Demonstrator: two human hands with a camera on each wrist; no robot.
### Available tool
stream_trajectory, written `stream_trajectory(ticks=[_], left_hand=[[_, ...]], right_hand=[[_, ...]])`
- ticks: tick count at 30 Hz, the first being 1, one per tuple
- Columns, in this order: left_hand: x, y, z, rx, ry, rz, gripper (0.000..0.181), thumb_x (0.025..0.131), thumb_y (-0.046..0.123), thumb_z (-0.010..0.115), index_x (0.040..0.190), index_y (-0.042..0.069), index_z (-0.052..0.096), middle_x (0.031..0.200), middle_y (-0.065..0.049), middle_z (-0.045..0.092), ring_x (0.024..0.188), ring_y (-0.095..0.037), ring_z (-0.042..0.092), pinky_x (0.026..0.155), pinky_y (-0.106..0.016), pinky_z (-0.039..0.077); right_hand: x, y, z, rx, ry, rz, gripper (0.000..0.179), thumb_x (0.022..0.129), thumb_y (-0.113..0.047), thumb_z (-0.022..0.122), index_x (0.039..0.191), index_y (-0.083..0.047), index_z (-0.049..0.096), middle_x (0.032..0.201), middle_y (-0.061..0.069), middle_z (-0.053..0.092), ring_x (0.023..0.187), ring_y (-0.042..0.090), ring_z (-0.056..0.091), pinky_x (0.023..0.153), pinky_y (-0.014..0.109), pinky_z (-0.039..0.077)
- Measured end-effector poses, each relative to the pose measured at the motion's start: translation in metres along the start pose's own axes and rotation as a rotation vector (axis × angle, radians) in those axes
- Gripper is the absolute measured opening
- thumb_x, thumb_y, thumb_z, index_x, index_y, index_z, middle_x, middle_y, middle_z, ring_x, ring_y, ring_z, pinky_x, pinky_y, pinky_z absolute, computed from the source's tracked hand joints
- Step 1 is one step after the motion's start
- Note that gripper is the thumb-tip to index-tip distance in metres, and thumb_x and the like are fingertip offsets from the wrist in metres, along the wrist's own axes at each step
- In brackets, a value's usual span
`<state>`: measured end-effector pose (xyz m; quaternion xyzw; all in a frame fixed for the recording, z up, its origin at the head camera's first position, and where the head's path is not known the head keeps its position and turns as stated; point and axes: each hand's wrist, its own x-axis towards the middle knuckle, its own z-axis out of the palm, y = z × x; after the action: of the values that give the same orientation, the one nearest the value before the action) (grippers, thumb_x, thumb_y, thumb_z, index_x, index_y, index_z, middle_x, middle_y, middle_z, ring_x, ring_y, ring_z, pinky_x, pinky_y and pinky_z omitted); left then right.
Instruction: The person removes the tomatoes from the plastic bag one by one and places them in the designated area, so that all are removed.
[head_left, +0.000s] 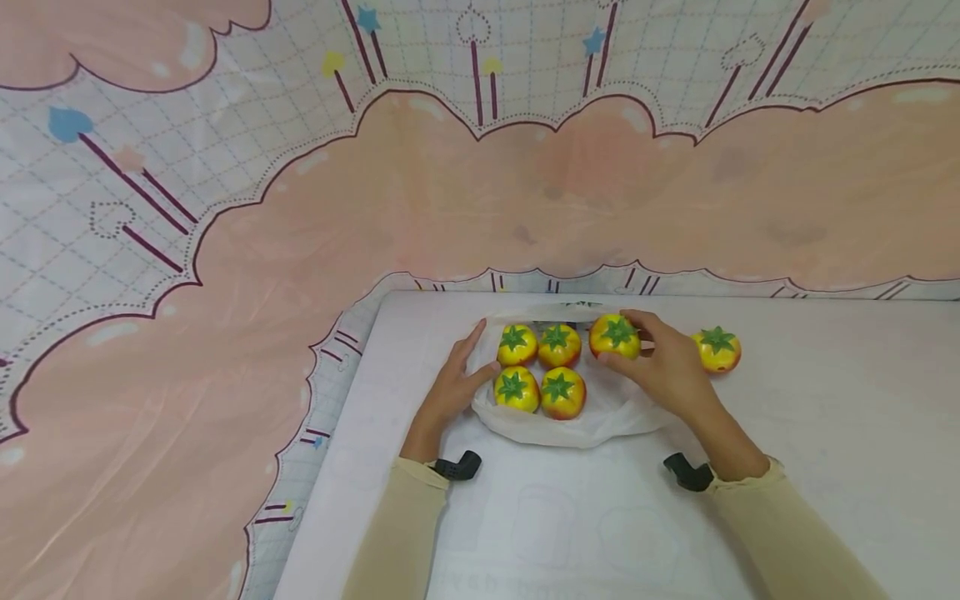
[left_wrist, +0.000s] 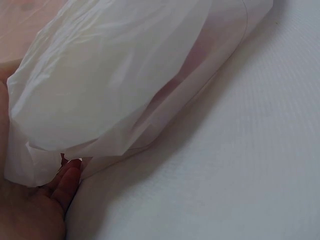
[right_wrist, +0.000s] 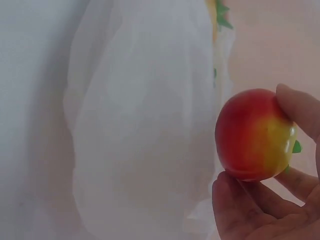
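A white plastic bag (head_left: 600, 421) lies on the table with its mouth spread. Several glossy yellow-and-red tomatoes (head_left: 563, 392) with green star-shaped tops sit in two rows at its left side. My left hand (head_left: 453, 379) holds the bag's left edge, its thumb near the closest tomatoes; in the left wrist view the plastic hangs over that hand (left_wrist: 45, 200), hiding part of it. Above the bag's right part, my right hand (head_left: 671, 367) grips another tomato (right_wrist: 255, 135) between thumb and fingers. One more tomato (head_left: 717, 349) rests on the table to the right, behind this hand.
The white table (head_left: 840, 433) extends to the right and toward me. A pink-and-white printed curtain (head_left: 525, 200) rises behind the table and along its left side. Black wrist devices (head_left: 688, 473) sit at both sleeve cuffs.
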<state>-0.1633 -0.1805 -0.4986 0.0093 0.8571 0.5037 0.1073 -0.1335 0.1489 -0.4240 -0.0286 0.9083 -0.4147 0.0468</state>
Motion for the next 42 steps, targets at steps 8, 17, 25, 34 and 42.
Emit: stream_trajectory(ticks=[8, 17, 25, 34, 42], left_hand=[[0.0, 0.001, 0.0, 0.001, -0.001, -0.004, 0.076, 0.092, 0.042, 0.068, 0.152, 0.061, 0.027, 0.167, 0.0, 0.029, 0.157, -0.039, 0.021, 0.117, -0.074, 0.022], [-0.001, 0.003, 0.001, 0.002, -0.001, -0.008, 0.077, 0.092, 0.042, 0.068, 0.153, 0.061, 0.026, 0.167, -0.001, 0.03, 0.156, -0.04, 0.021, 0.116, -0.075, 0.023], [-0.001, 0.004, 0.001, 0.004, -0.002, -0.006, 0.076, 0.092, 0.042, 0.068, 0.153, 0.061, 0.026, 0.167, -0.002, 0.03, 0.156, -0.041, 0.022, 0.116, -0.075, 0.023], [0.001, 0.002, 0.001, 0.005, -0.001, -0.003, 0.077, 0.092, 0.042, 0.069, 0.153, 0.061, 0.026, 0.165, -0.002, 0.032, 0.157, -0.039, 0.021, 0.118, -0.073, 0.022], [0.0, 0.003, 0.001, 0.007, 0.0, 0.003, 0.076, 0.092, 0.042, 0.068, 0.153, 0.06, 0.027, 0.166, -0.002, 0.032, 0.156, -0.04, 0.022, 0.118, -0.074, 0.022]], right_hand=[[-0.013, -0.007, -0.013, 0.016, 0.033, -0.015, 0.084, 0.088, -0.053, 0.075, 0.154, -0.013, 0.042, 0.148, 0.021, 0.053, 0.125, 0.041, 0.058, 0.098, 0.055, 0.056], [-0.027, -0.006, -0.03, 0.007, 0.074, 0.01, 0.084, 0.089, -0.053, 0.073, 0.156, -0.014, 0.04, 0.15, 0.024, 0.05, 0.123, 0.046, 0.059, 0.094, 0.058, 0.058], [-0.039, 0.005, -0.044, -0.016, 0.143, 0.009, 0.079, 0.09, -0.05, 0.074, 0.153, -0.014, 0.045, 0.145, 0.026, 0.055, 0.115, 0.046, 0.064, 0.091, 0.045, 0.061], [-0.048, 0.021, -0.06, -0.021, 0.197, 0.031, 0.079, 0.089, -0.05, 0.075, 0.153, -0.014, 0.045, 0.14, 0.027, 0.059, 0.114, 0.045, 0.063, 0.071, -0.003, 0.039], [-0.056, 0.032, -0.072, -0.032, 0.194, 0.098, 0.083, 0.09, -0.05, 0.074, 0.157, -0.016, 0.039, 0.15, 0.027, 0.049, 0.121, 0.05, 0.057, 0.066, 0.0, 0.043]])
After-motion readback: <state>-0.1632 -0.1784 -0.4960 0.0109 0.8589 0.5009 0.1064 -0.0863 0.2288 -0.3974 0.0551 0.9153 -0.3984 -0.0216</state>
